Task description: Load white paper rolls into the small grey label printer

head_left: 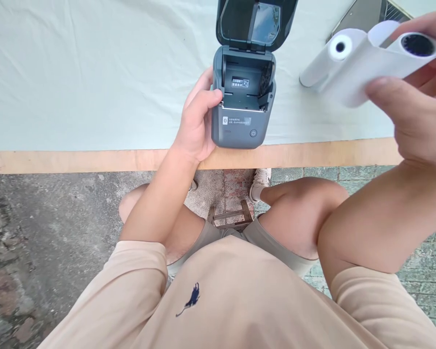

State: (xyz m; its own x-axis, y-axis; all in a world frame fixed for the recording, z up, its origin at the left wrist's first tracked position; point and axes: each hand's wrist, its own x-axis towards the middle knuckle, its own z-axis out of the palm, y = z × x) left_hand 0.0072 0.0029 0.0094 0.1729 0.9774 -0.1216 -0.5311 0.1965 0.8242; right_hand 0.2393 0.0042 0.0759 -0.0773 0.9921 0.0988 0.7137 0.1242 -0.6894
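A pale cloth (94, 72) covers the desk (69, 161), leaving its wooden near edge bare. The left hand (199, 116) is closed around the left side of the dark printer (240, 135), thumb at the rim; I judge that this side hold steadies the casing without blocking its mouth. The printer lies centrally at the desk's near edge, though from my remote post I cannot tell whether it rests there or is lifted. Its lid (236, 29) is swung back from the wearer, exposing the bay (236, 70). Farther right, a white roll (341, 47) seems to stand on end, probably so that it stays put; a dark flat object (356, 22) lies beyond. At far right, the right hand (417, 106) grips the paper roll (372, 70) between thumb and fingers, presumably to restrain its curling flap (382, 31).
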